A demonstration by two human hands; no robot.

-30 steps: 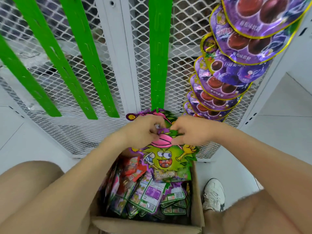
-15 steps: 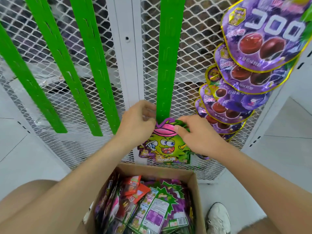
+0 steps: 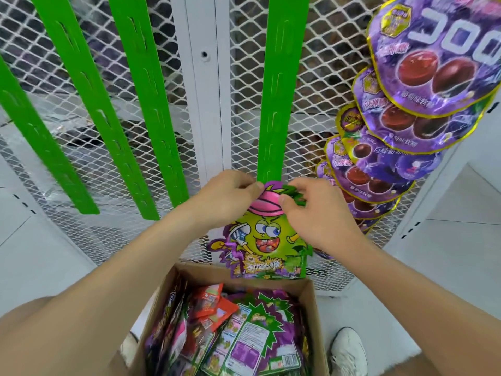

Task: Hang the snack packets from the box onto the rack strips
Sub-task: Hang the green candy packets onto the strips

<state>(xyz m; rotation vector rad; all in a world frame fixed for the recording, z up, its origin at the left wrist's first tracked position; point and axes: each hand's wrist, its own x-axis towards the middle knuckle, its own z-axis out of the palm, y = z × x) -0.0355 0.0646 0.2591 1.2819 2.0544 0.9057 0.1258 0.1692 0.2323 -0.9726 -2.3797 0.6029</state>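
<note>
A green and purple snack packet (image 3: 264,240) with a cartoon face hangs upright at the bottom end of the middle green rack strip (image 3: 279,88). My left hand (image 3: 225,198) pinches its top left corner and my right hand (image 3: 311,213) pinches its top right. The packet's top edge meets the strip's lower end; whether it is hooked on is hidden by my fingers. Below stands an open cardboard box (image 3: 309,291) with several more packets (image 3: 244,329) lying inside.
Three bare green strips (image 3: 135,104) hang on the white mesh rack (image 3: 162,63) at the left. At the right a strip carries several overlapping purple grape-candy packets (image 3: 423,109). A white shoe (image 3: 347,351) rests on the floor right of the box.
Both hands lifted the cartoon packet out of the box and up to the lower end of the middle strip. In the last half second it barely moved.
</note>
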